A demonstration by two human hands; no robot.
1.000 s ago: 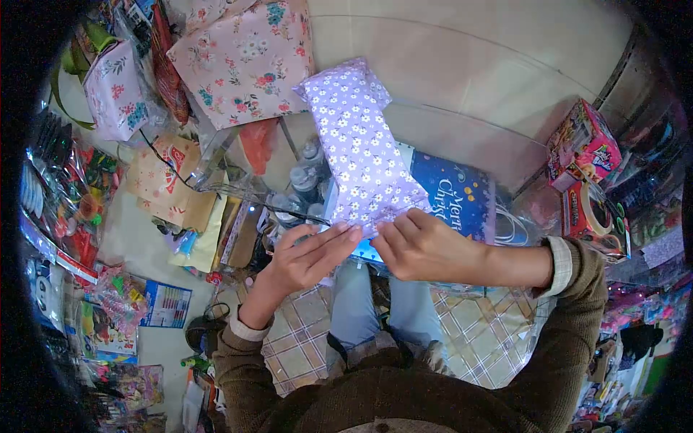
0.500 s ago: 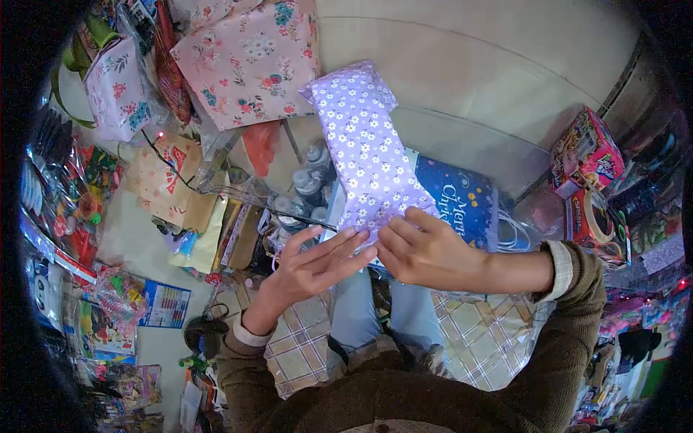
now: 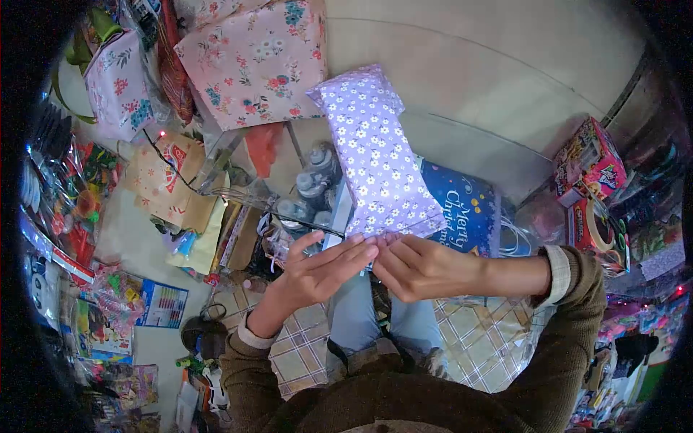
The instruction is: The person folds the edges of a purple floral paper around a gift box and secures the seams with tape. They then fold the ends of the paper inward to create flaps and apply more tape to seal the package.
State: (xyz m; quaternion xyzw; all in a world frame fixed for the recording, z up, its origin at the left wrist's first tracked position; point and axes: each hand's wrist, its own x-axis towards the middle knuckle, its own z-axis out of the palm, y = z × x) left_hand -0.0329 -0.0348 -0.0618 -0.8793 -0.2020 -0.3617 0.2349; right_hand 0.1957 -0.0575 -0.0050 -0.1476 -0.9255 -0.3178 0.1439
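A long parcel [image 3: 379, 159] wrapped in purple paper with white flowers lies in front of me, its wide end toward me. My right hand [image 3: 426, 267] has curled fingers pinching the paper at that near edge. My left hand [image 3: 314, 274] touches the same edge with stretched fingertips, one finger raised apart from the others. The fingertips of both hands almost meet, and the fold of paper between them is mostly hidden. Under the parcel's right side shows a blue Christmas gift bag [image 3: 462, 206].
Pink floral bags [image 3: 256, 65] stand at the upper left. Several bottles [image 3: 314, 180] are left of the parcel. A pink box [image 3: 590, 159] and a tape roll [image 3: 599, 220] are at the right. Packaged goods [image 3: 97, 325] line the left side, and a black wire crosses toward my left hand.
The parcel appears slightly lower and further right in view, as do the pink bags. My right fingers have shifted a little down along the paper edge. My left hand keeps its place at the edge.
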